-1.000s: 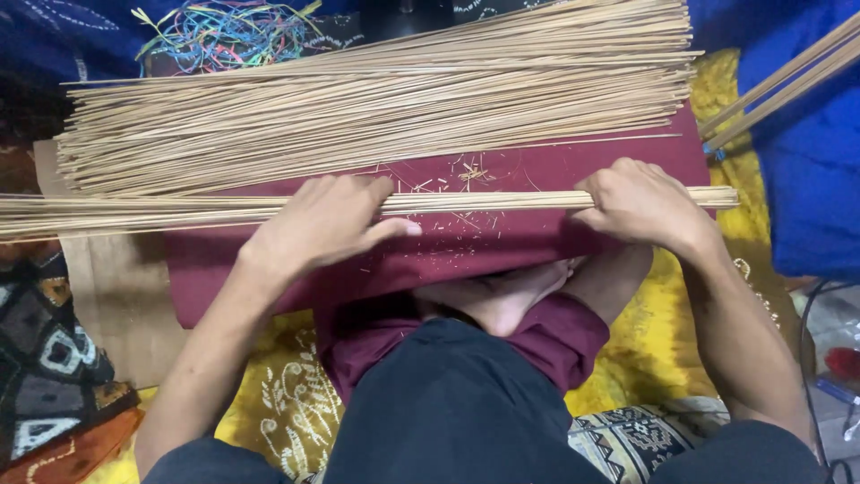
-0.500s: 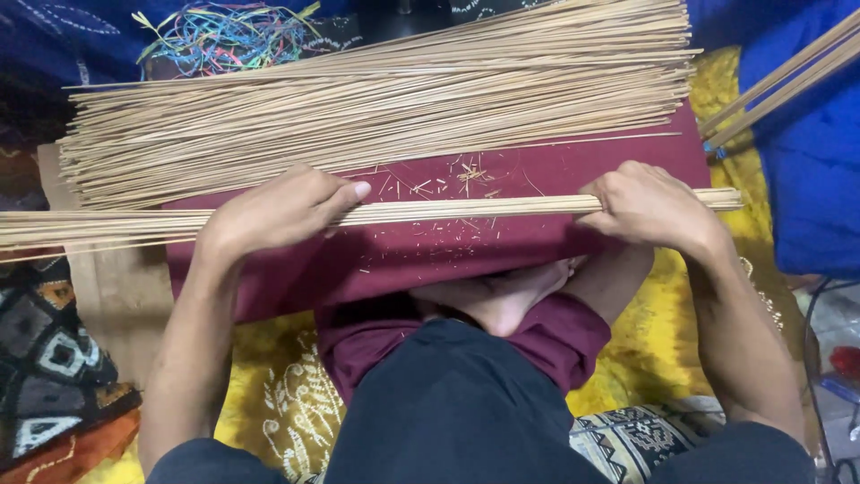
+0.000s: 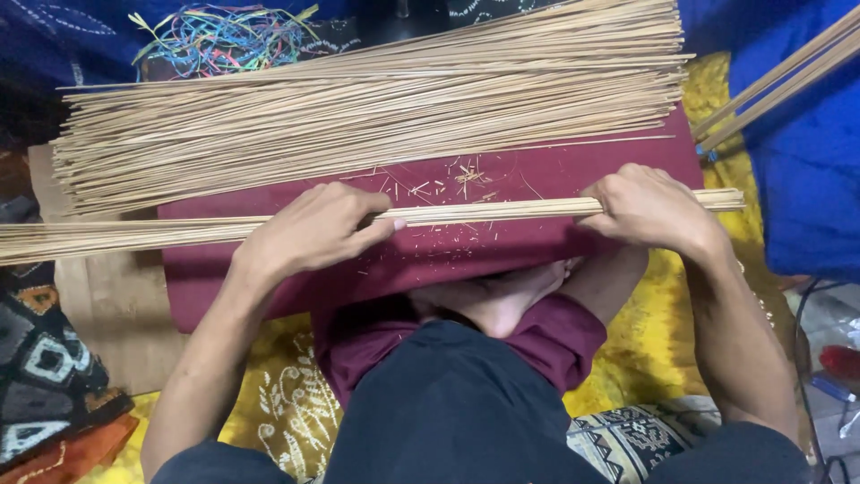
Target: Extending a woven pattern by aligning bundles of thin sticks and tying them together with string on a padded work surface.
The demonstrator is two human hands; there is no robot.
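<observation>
At the far left, a tangle of coloured strings [image 3: 215,36] lay beyond the work, and a patterned cloth [image 3: 40,376] covered the near-left corner beside a bare board [image 3: 107,305]. A thin bundle [image 3: 484,212] of pale sticks stretched across the maroon cloth [image 3: 537,166], its left end reaching off the left edge of the view and its right end just past the right hand. The left hand [image 3: 313,233] was curled over the bundle near its middle, fingers wrapped on top and thumb under, grasping it. Far from the person, a big pile [image 3: 376,108] of the same sticks lay spread across the cloth, much thicker than the bundle and apart from it. Between pile and bundle, small splinters [image 3: 448,179] dotted the cloth. The right hand [image 3: 649,211] was clenched around the bundle close to its right end, knuckles up. Judging by the sizes, only a small share of sticks had been gathered into the held bundle, and most were left in the pile; no tie showed on the bundle. At the far right, a few sticks [image 3: 779,81] leaned slantwise against a blue cloth [image 3: 797,179], and yellow cloth [image 3: 654,358] lay beneath the person's legs.
</observation>
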